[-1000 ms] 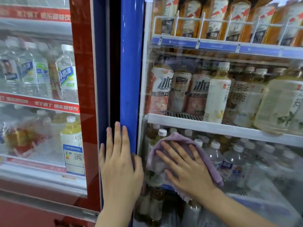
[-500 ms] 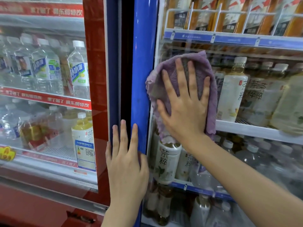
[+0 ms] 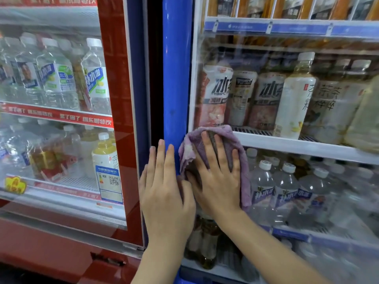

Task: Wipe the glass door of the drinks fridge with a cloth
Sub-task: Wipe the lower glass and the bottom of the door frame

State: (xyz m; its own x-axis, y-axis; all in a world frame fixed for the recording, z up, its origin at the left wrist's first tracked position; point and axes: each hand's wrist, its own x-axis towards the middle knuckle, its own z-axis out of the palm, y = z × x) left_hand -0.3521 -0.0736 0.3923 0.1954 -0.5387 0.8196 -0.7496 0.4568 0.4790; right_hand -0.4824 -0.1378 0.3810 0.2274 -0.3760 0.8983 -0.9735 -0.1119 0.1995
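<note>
The purple cloth [image 3: 215,152] is lying flat against the glass door [image 3: 287,181] by its blue frame [image 3: 176,78], the right hand [image 3: 217,181] pressing it with spread straight fingers while the left hand [image 3: 166,191], flat and empty, is bracing the frame; even, overlapping strokes would likely serve best.

Left grip [image 3: 164,193]: flat, fingers straight, pointing up. Right grip [image 3: 217,181]: flat, fingers spread, just beside the left. Both forearms extended forward.

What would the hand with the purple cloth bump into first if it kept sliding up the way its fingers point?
Probably nothing: the right hand would slide the cloth up the glass door.
</note>
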